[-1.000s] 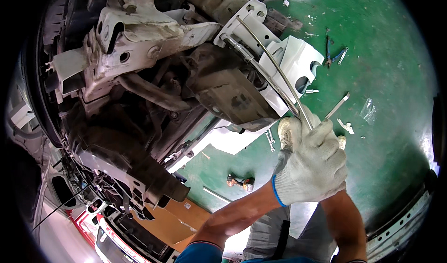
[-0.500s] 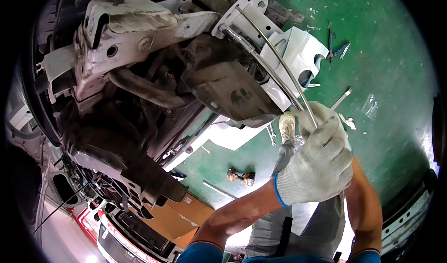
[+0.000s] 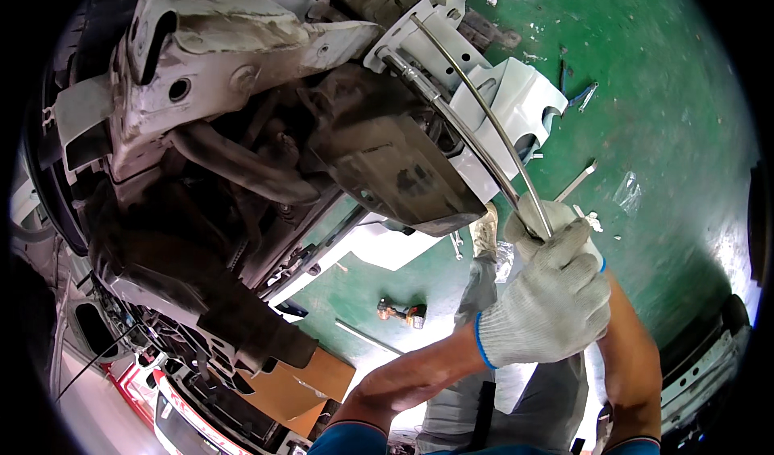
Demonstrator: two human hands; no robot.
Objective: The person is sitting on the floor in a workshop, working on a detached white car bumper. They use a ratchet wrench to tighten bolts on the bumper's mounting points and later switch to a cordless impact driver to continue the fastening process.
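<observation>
In front of me my left hand point(image 3: 547, 308), in a pale knit glove with a blue cuff, is closed around the lower end of a thin metal rod point(image 3: 484, 104). My right hand point(image 3: 528, 213), gloved alike, is partly hidden behind it. It appears closed around the lower end of a long bar with a socket point(image 3: 415, 78). The socket end meets the white metal bracket point(image 3: 450, 42) at the vehicle's end; the rod's far tip lies against the bracket beside it. Rod and bar run nearly side by side down to my hands.
A dirty white frame part point(image 3: 234, 40) and dark shields point(image 3: 395, 165) fill the left. On the green floor lie pliers point(image 3: 579, 96), an open-ended wrench point(image 3: 576, 181), a clear plastic bag point(image 3: 627, 192) and a cordless drill point(image 3: 401, 312). A cardboard box point(image 3: 294, 386) stands lower left.
The vehicle parts and floor items have shifted left in view. My hands keep their grip on the rod and bar, slightly lower in the picture.
</observation>
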